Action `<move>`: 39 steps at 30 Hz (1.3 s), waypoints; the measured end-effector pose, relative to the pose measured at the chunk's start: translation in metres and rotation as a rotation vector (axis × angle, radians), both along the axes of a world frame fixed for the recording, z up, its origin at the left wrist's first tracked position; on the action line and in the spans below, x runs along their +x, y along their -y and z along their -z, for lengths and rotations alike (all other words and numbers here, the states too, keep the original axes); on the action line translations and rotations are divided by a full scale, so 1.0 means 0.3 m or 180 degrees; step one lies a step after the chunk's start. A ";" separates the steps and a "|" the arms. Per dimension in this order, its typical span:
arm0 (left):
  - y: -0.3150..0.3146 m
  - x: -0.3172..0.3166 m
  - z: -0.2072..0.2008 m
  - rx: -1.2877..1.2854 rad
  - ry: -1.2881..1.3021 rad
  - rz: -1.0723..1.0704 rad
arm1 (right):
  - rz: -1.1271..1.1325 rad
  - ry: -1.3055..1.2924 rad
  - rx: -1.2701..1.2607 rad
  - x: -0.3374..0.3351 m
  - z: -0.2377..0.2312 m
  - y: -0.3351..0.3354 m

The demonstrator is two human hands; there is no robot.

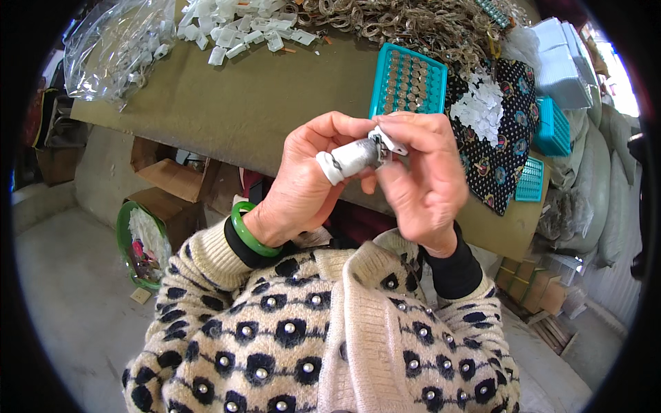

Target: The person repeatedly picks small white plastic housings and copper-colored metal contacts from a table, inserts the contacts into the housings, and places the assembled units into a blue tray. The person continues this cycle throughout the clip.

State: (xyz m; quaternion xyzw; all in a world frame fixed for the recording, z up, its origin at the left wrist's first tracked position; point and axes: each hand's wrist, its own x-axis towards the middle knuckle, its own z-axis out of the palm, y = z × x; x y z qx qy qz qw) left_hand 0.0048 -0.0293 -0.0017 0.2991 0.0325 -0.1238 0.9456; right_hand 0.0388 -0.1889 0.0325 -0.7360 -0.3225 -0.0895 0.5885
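Both my hands meet in front of my chest, just over the table's near edge. My left hand (pixel 303 175), with a green bangle at its wrist, pinches one side of a small white flat piece (pixel 391 142). Fingers of my right hand (pixel 427 175) close on the piece from the other side. Dark and shiny metal-looking bits show beside it, too small to name. A white tube-like cover (pixel 348 160) with a thick rim and a grey-smudged end appears to sit on my left thumb. Fingertips hide part of the white piece.
Behind my hands stands a teal tray (pixel 432 86) with rows of round gold-brown pieces. Small white cards (pixel 480 110) lie on a dark patterned cloth (pixel 513 89). Translucent plastic pieces (pixel 237 27), a clear bag (pixel 113 51) and heaped brownish loops (pixel 413 24) cover the far side.
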 end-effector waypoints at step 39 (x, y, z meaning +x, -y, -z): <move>-0.032 0.019 0.046 0.0022 0.0077 0.0261 | 0.1611 0.0933 -0.2414 0.218 0.125 0.298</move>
